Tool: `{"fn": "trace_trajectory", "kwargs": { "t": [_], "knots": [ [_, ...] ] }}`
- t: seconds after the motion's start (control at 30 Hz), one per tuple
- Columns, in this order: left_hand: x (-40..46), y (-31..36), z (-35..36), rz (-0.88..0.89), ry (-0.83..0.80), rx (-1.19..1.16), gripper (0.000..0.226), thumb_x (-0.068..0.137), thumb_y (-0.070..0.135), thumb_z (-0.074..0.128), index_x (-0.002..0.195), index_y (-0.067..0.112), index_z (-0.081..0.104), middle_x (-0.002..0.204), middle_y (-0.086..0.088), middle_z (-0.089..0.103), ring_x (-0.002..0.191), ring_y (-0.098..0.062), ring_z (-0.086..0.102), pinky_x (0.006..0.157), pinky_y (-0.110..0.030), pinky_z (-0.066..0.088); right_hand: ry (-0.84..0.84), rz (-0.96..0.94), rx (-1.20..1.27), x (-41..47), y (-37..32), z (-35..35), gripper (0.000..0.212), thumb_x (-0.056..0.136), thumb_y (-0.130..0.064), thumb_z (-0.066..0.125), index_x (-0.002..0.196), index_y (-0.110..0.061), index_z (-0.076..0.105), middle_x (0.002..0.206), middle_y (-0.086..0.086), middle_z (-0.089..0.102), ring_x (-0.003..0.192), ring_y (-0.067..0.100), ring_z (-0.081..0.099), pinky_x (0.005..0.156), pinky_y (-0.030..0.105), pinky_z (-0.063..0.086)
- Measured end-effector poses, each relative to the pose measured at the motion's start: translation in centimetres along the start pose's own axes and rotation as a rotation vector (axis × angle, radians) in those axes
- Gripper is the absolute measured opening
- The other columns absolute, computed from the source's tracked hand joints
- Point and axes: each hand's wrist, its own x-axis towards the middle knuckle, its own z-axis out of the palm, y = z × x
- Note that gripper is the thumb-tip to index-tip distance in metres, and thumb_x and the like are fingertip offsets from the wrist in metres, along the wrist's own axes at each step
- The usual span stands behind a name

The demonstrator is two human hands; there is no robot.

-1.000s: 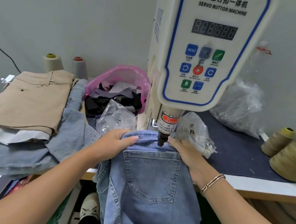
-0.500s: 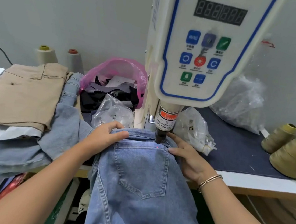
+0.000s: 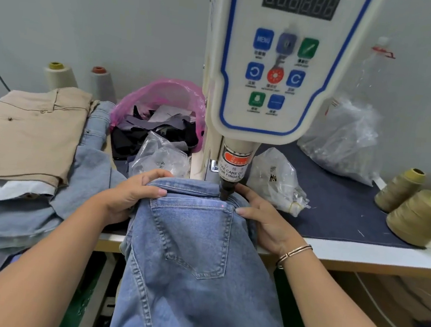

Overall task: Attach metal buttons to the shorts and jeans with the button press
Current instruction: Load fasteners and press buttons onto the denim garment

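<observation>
Jeans (image 3: 194, 254) waistband-first under button press (image 3: 266, 70), legs hanging toward viewer, both hands' fingers (image 3: 153, 191) pinching waistband

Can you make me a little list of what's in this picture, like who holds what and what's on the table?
machine: white button press with blue-edged control panel, dark punch tip low over the waistband
garment: light blue denim jeans, back pocket facing up, hanging off the table edge
left hand: grips the waistband, thumb on top
right hand: holds the jeans beside the punch, fingers close to it
left pile: folded tan shorts on grey-blue denim
right side: two olive thread cones on dark blue cloth
behind: pink plastic bag of fabric scraps
</observation>
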Motion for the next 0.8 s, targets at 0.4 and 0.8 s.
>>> {"fn": "trace_trajectory", "kwargs": {
  "t": [0.4,0.8],
  "knots": [
    [0.27,-0.24,-0.34,0.003,-0.034,-0.048,0.045,0.054,0.021,0.079,0.098,0.024,0.067,0.097,-0.009,0.069,0.079,-0.021,0.068,0.069,-0.031,0.057,-0.008,-0.013,-0.018,-0.02,-0.03,0.13,0.064,0.075,0.000,0.061,0.135,-0.012,0.043,0.126,0.012,0.061,0.110,0.023,0.061,0.092,0.031,0.051],
    [0.32,-0.19,-0.52,-0.018,-0.031,-0.038,0.044,0.056,0.023,0.080,0.098,0.026,0.069,0.099,-0.007,0.069,0.085,-0.021,0.068,0.072,-0.032,0.058,-0.003,-0.004,-0.001,-0.14,-0.17,0.31,0.064,0.076,0.000,0.060,0.136,-0.011,0.041,0.120,0.010,0.065,0.107,0.023,0.063,0.088,0.031,0.053]
  ]
}}
